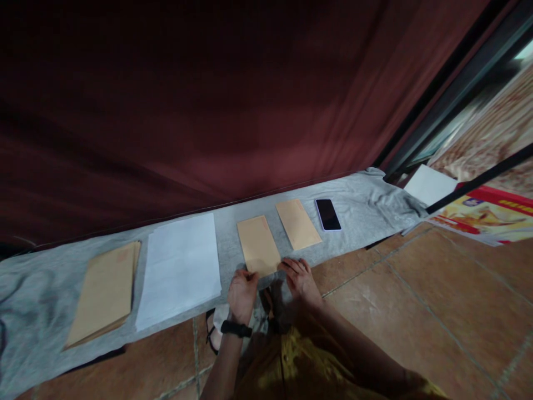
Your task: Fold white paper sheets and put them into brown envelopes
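A tan envelope (258,243) lies on a grey cloth (41,289) spread on the floor. My left hand (242,293), with a black band at the wrist, has its fingers curled at the envelope's near left corner. My right hand (300,278) rests with fingers bent down on the cloth at the envelope's near right corner. A second tan envelope (298,223) lies just to the right. Whether either hand pinches the envelope edge is hard to make out.
A stack of white paper (180,266) and a pile of tan envelopes (105,291) lie to the left on the cloth. A black phone (328,214) lies to the right. A dark red curtain (208,111) hangs behind; tiled floor (416,311) is at right.
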A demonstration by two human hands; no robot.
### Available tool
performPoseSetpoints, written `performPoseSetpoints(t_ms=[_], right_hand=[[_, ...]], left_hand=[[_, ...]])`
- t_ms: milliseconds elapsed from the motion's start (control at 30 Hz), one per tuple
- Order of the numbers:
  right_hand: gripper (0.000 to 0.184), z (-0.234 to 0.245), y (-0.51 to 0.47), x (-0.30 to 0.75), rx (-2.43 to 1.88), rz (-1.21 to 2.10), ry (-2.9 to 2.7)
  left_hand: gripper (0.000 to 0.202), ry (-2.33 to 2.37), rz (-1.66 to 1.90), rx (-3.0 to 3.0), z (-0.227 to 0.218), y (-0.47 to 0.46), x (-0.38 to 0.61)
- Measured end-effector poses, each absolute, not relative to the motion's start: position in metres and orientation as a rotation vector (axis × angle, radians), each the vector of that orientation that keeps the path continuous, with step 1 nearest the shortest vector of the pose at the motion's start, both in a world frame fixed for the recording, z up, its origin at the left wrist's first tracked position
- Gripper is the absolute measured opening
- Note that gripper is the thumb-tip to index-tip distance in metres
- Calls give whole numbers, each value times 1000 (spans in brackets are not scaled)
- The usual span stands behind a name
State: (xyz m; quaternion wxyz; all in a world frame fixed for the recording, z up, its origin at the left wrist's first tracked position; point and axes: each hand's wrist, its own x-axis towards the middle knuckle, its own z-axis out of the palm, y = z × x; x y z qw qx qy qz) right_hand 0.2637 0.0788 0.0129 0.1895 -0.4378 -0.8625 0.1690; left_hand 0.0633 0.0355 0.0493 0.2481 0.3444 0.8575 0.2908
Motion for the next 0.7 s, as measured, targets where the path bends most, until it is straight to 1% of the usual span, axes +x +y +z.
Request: performPoseSetpoints(t_ms=[233,333,400,467,533,567,700], right_hand=[[49,18,77,263,-1233,526,-2405],[51,15,76,263,-1212,559,-2364],[49,11,74,263,-1201,642,-2221],[42,4,70,263,-1221,805,-1968],[32,-4,66,262,-1270,1057,-1659],[30,-7,65,261,-1294,1214,-1490],[36,-10,68,252,-1223,1895,-875]], left_hand=[[27,2146,1050,683,44,41,61],[27,1963,1184,558,40,39,66],[28,1827,1264,477,39,37,68],[32,1718,1324,414,39,34,68],[39,1642,1359,372,39,30,67],[42,1600,1372,347,39,29,67],[52,1420,1407,216,36,27,71]])
